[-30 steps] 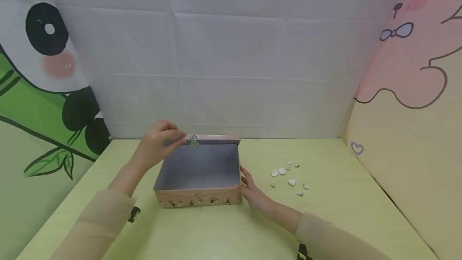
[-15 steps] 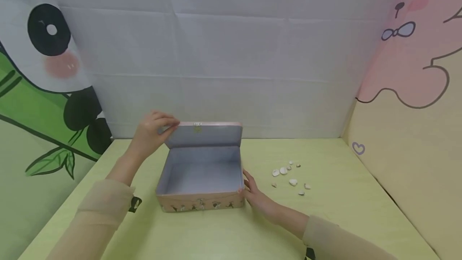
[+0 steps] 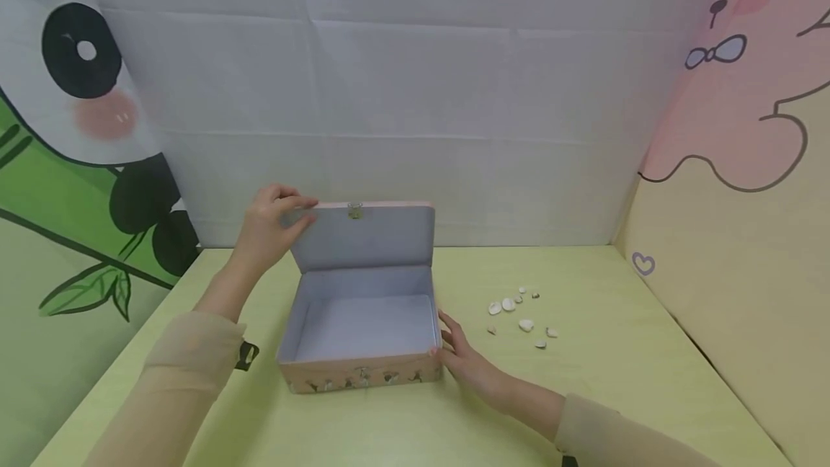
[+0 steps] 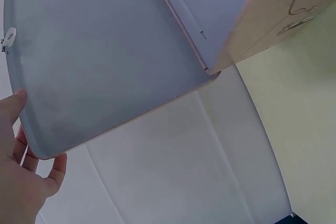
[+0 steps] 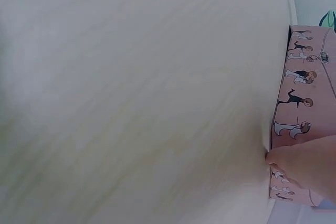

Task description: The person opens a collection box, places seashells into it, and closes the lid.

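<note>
A pink hinged box (image 3: 331,376) with small printed figures along its front stands on the table, its grey-blue inside bare. Its lid (image 3: 372,240) is raised nearly upright at the back, a metal clasp (image 3: 354,210) at its top edge. My left hand (image 3: 267,225) pinches the lid's upper left corner; the left wrist view has the thumb and fingers on either side of that rim. At the box's front right corner my right hand (image 3: 473,370) grips the wall, thumb (image 5: 294,161) on the printed front and fingers along the right side.
Several small white and brownish seashells (image 3: 526,325) lie scattered on the pale yellow table (image 3: 603,359) right of the box. A white cloth backdrop (image 3: 519,193) hangs behind, with printed cartoon panels at both sides.
My left hand has lifted the lid from low over the box's back to nearly upright, showing more of the inside. The box has shifted slightly toward me, my right hand still at its corner.
</note>
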### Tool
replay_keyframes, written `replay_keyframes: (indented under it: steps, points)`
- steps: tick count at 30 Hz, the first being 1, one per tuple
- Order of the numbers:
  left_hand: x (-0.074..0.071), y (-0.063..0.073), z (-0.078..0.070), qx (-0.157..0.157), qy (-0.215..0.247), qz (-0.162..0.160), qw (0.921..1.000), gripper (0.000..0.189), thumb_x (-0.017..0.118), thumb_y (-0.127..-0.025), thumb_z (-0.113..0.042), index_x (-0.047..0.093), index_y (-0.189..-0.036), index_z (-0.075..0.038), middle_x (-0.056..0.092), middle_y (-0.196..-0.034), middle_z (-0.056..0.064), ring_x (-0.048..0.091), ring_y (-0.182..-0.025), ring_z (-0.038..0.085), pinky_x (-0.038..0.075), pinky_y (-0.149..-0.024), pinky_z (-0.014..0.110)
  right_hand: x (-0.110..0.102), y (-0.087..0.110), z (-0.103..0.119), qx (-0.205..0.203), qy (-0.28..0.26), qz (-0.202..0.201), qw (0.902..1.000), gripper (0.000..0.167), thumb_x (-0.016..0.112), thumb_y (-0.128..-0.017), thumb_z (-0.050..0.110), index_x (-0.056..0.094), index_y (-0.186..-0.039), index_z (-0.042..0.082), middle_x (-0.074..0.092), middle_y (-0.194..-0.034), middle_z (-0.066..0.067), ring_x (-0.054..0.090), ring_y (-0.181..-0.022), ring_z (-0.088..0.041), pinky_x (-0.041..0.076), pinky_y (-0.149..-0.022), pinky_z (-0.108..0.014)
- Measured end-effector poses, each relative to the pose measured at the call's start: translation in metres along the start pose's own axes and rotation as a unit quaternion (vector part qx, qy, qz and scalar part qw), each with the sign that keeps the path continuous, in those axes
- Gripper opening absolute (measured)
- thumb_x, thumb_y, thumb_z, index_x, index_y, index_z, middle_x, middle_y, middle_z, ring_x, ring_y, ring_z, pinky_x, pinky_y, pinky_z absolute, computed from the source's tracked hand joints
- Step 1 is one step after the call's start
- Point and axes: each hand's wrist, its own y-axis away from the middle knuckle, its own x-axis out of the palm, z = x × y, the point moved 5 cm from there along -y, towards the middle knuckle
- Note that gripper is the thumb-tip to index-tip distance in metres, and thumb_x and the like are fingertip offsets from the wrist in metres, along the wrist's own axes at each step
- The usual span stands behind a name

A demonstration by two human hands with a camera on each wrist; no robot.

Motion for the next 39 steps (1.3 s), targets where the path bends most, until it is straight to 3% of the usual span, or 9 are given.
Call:
replay_keyframes:
  steps: [6, 11, 15, 20, 26, 29, 35, 37, 39]
  points:
    - [0.001, -0.007, 0.006, -0.048, -0.001, 0.006, 0.9988, 0.022, 0.077, -0.074, 0.0, 0.073, -0.096, -0.002, 0.055, -0.096, 0.02, 0.048, -0.094, 0.037, 0.039, -0.082, 0.05, 0.0, 0.005, -0.002, 0.003, -0.009, 0.005, 0.9999, 0.071, 0.048, -0.098, 0.028, 0.002, -0.151, 0.024, 0.012, -0.153, -0.025, 0.018, -0.139, -0.046, 0.018, -0.109, -0.061]
    - [0.003, -0.008, 0.015, -0.09, 0.006, 0.03, 0.9955, 0.025, 0.074, -0.078, 0.0, 0.071, -0.102, -0.002, 0.052, -0.104, 0.021, 0.049, -0.097, 0.036, 0.04, -0.078, 0.046, 0.0, 0.008, -0.003, 0.0, -0.018, 0.015, 0.9997, 0.07, 0.047, -0.098, 0.028, 0.001, -0.151, 0.025, 0.01, -0.154, -0.025, 0.016, -0.14, -0.046, 0.016, -0.109, -0.061]
    - [0.005, -0.006, 0.024, -0.145, 0.019, 0.07, 0.9868, 0.03, 0.07, -0.083, -0.003, 0.068, -0.113, -0.005, 0.047, -0.118, 0.021, 0.048, -0.105, 0.037, 0.041, -0.073, 0.039, 0.001, 0.008, -0.003, -0.003, -0.021, 0.019, 0.9996, 0.07, 0.047, -0.098, 0.028, 0.001, -0.151, 0.023, 0.01, -0.154, -0.025, 0.016, -0.14, -0.046, 0.016, -0.109, -0.063]
    - [0.008, -0.003, 0.034, -0.196, 0.034, 0.105, 0.9744, 0.039, 0.066, -0.087, -0.005, 0.061, -0.126, -0.008, 0.041, -0.127, 0.023, 0.043, -0.113, 0.039, 0.043, -0.076, 0.04, 0.002, 0.008, -0.004, -0.003, -0.028, 0.024, 0.9993, 0.07, 0.047, -0.099, 0.028, 0.001, -0.151, 0.025, 0.009, -0.154, -0.025, 0.015, -0.14, -0.045, 0.015, -0.109, -0.063]
    - [0.012, 0.002, 0.045, -0.226, 0.067, 0.096, 0.9671, 0.05, 0.066, -0.086, -0.002, 0.053, -0.134, -0.005, 0.037, -0.127, 0.025, 0.041, -0.114, 0.036, 0.048, -0.084, 0.047, 0.002, 0.008, -0.005, -0.001, -0.03, 0.028, 0.9992, 0.069, 0.046, -0.099, 0.03, 0.0, -0.151, 0.025, 0.007, -0.155, -0.025, 0.014, -0.14, -0.046, 0.015, -0.108, -0.063]
    - [0.014, 0.006, 0.052, -0.251, 0.101, 0.088, 0.9587, 0.056, 0.065, -0.085, 0.0, 0.044, -0.137, 0.001, 0.038, -0.131, 0.024, 0.042, -0.119, 0.036, 0.048, -0.089, 0.047, 0.002, 0.008, -0.005, -0.001, -0.03, 0.028, 0.9991, 0.07, 0.046, -0.099, 0.03, 0.0, -0.151, 0.026, 0.006, -0.155, -0.025, 0.014, -0.14, -0.046, 0.014, -0.109, -0.063]
    - [0.016, 0.02, 0.067, -0.303, 0.16, 0.071, 0.937, 0.053, 0.063, -0.087, 0.0, 0.04, -0.134, 0.005, 0.045, -0.133, 0.019, 0.051, -0.117, 0.033, 0.047, -0.09, 0.022, 0.002, 0.009, -0.003, -0.004, -0.03, 0.028, 0.9991, 0.07, 0.047, -0.098, 0.032, 0.001, -0.151, 0.027, 0.008, -0.155, -0.023, 0.015, -0.14, -0.045, 0.014, -0.109, -0.062]
    - [0.017, 0.023, 0.071, -0.295, 0.159, 0.068, 0.9396, 0.054, 0.064, -0.086, -0.002, 0.042, -0.135, 0.004, 0.044, -0.133, 0.019, 0.051, -0.116, 0.033, 0.047, -0.088, 0.02, 0.002, 0.009, -0.003, -0.005, -0.031, 0.029, 0.9991, 0.07, 0.047, -0.098, 0.031, 0.0, -0.151, 0.027, 0.008, -0.155, -0.023, 0.016, -0.14, -0.044, 0.014, -0.11, -0.062]
    - [0.018, 0.026, 0.073, -0.282, 0.151, 0.069, 0.9448, 0.057, 0.065, -0.087, -0.004, 0.042, -0.138, 0.001, 0.044, -0.131, 0.019, 0.05, -0.116, 0.034, 0.048, -0.089, 0.027, 0.002, 0.009, -0.002, -0.006, -0.032, 0.029, 0.999, 0.07, 0.047, -0.098, 0.031, 0.001, -0.151, 0.027, 0.008, -0.155, -0.023, 0.016, -0.14, -0.044, 0.014, -0.11, -0.061]
